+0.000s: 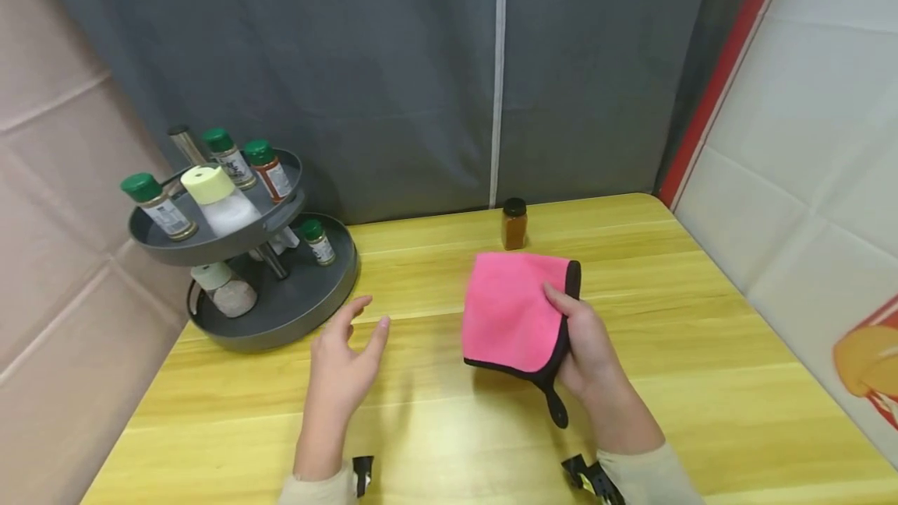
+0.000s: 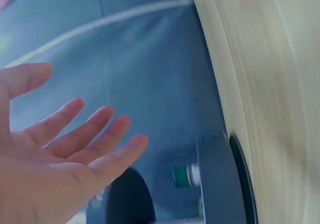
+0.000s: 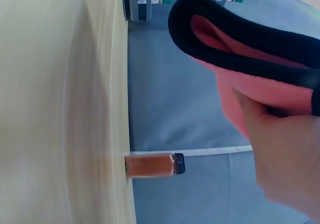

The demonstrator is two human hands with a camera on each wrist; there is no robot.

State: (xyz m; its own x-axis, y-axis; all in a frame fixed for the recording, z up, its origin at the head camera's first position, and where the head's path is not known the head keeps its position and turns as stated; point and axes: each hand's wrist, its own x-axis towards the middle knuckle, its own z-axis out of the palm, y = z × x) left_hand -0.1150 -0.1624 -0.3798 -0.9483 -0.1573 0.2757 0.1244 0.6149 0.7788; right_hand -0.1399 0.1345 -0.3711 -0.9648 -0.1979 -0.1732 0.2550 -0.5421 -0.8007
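My right hand (image 1: 589, 345) grips a folded pink cloth (image 1: 515, 310) with black edging by its right side, thumb on top. A black loop dangles from the cloth's lower corner, and the fold shows in the right wrist view as a pink cloth (image 3: 265, 73) doubled over. Over the table, my left hand (image 1: 342, 365) is held with fingers spread and holds nothing; the left wrist view shows the same hand (image 2: 65, 149) with its palm bare. It is nearest the two-tier dark grey rack (image 1: 330, 302). Beyond the cloth stands a small black-capped jar (image 1: 514, 224) of orange-brown spice.
The rack's upper tier carries green-capped spice jars (image 1: 164, 209) and a pale-yellow-lidded shaker (image 1: 220, 201). On its lower tier are a small green-capped jar (image 1: 319, 242) and a round-bodied shaker (image 1: 228, 291). A grey curtain (image 1: 393, 84) hangs behind the wooden table (image 1: 673, 380).
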